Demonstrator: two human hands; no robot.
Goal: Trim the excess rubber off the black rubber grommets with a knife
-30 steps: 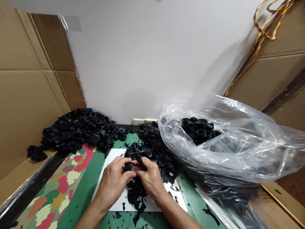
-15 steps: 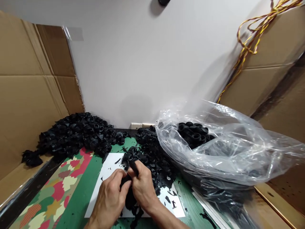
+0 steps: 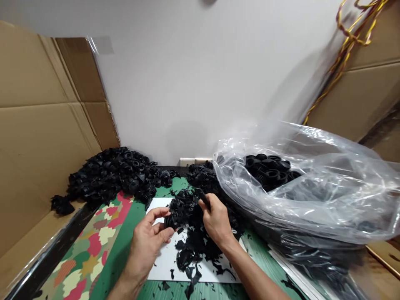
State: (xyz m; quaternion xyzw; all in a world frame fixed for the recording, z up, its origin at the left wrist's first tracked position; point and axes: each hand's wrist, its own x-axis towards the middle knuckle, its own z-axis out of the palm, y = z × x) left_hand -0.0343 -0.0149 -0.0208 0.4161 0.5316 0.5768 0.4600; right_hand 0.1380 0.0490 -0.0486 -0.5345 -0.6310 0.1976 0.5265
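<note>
My left hand pinches a small black ribbed rubber part between thumb and fingers, over a white sheet. My right hand is closed round a thin black tool whose tip sticks up past the fingers. The two hands are apart, with a heap of black rubber scraps on the sheet between and below them.
A pile of black ribbed parts lies at the back left beside cardboard walls. A big clear plastic bag with more black parts fills the right. The tabletop has a green mat with a coloured leaf pattern.
My hands were pressed together on the part; they have now drawn apart, the left keeping the ribbed part and the right moving up and right with the tool.
</note>
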